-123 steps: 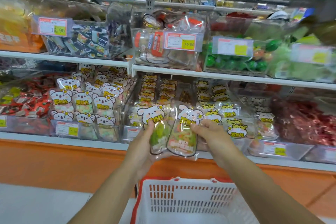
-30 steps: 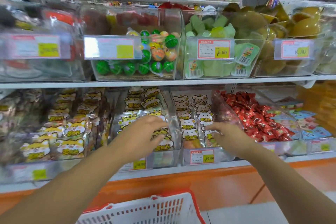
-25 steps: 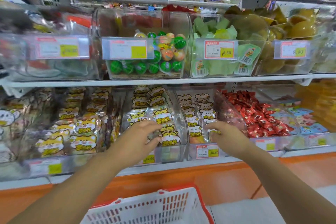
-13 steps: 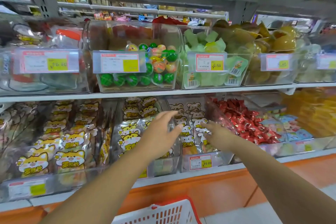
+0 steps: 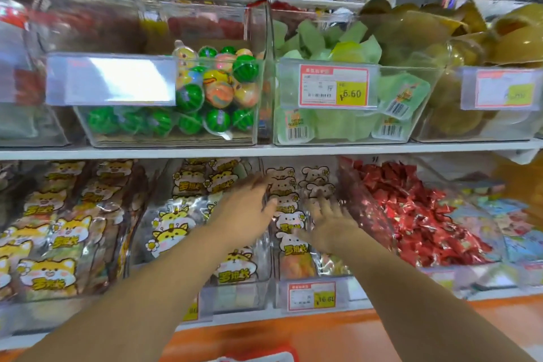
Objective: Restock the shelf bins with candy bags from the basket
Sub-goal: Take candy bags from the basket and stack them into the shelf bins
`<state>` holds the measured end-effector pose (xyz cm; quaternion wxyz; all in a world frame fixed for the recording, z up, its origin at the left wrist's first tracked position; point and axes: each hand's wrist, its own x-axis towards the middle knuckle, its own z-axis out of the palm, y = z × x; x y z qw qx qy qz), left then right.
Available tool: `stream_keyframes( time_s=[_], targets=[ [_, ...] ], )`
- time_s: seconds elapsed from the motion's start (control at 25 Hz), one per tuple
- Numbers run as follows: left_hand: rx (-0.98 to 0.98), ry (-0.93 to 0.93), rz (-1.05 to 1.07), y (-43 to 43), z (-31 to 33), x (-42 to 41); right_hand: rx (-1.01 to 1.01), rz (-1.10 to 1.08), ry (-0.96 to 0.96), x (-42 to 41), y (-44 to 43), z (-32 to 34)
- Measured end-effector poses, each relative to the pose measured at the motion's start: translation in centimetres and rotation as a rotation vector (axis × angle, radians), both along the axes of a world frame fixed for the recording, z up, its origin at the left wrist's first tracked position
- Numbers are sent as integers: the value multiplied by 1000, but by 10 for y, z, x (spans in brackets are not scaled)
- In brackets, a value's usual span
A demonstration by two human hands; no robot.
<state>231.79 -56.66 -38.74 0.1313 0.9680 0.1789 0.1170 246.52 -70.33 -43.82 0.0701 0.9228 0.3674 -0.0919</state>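
Observation:
Clear shelf bins line the lower shelf. One bin (image 5: 293, 282) with a price tag holds candy bags with white animal faces (image 5: 289, 222). The bin to its left holds bags with yellow animal faces (image 5: 170, 232). My left hand (image 5: 246, 209) reaches over the divider between these two bins, fingers spread and holding nothing. My right hand (image 5: 329, 222) lies flat on the white-faced bags, fingers straight. Only the red rim of the basket (image 5: 264, 354) shows at the bottom edge.
Further left is a bin of orange-faced bags (image 5: 58, 244); to the right a bin of red wrapped candy (image 5: 411, 214). The upper shelf (image 5: 264, 150) carries bins of watermelon balls (image 5: 188, 97), green jelly cups (image 5: 338, 114) and yellow cups (image 5: 458, 67).
Both hands have gone deeper into the lower shelf and to the right, over the white-faced bags. The view has moved closer and the basket has dropped almost out of sight.

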Motion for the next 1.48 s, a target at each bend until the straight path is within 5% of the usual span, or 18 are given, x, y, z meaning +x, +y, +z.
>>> stream_keyframes(
  time_s=[0.36,0.52,0.72,1.16,1.48],
  targets=[
    [42,-16,7,2,-8,3,33,155,-106,-6,49,-12],
    [71,-18,3,1,-7,2,251,89,-141,16,40,-12],
    [40,51,-3,1,0,1,216,-21,31,26,33,-7],
    [-79,123,97,73,33,-125,452,166,199,-75,11,91],
    [-29,189,-41,76,11,-152,42,386,-173,-147,52,81]
  ],
)
